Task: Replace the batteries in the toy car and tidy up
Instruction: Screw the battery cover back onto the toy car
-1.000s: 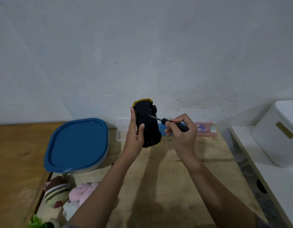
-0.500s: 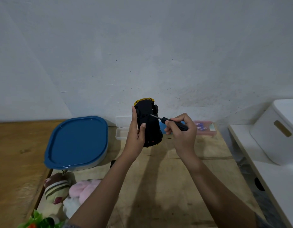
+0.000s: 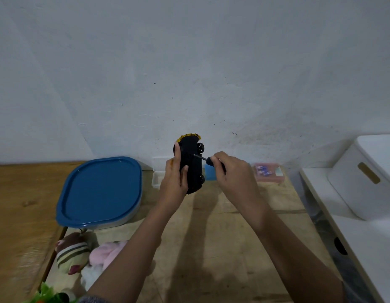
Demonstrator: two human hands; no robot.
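My left hand (image 3: 175, 182) grips the toy car (image 3: 193, 165) and holds it upright above the table, black underside turned to the right, yellow body showing at its top edge. My right hand (image 3: 232, 173) grips a small black-handled screwdriver (image 3: 208, 159); its metal tip touches the car's underside near the upper wheel. A clear plastic box (image 3: 158, 171) sits behind my left hand, and a pink tray (image 3: 269, 174) with small purple items lies at the back right. A blue object (image 3: 209, 172) shows between the car and my right hand.
A large container with a blue lid (image 3: 100, 191) stands at the left on the wooden table (image 3: 222, 248). Plush toys (image 3: 84, 256) lie at the front left. A white bin (image 3: 367, 178) rests on a white shelf to the right, across a gap.
Both hands stay on the car and screwdriver. My right hand has turned a little around the handle, and the view has shifted slightly.
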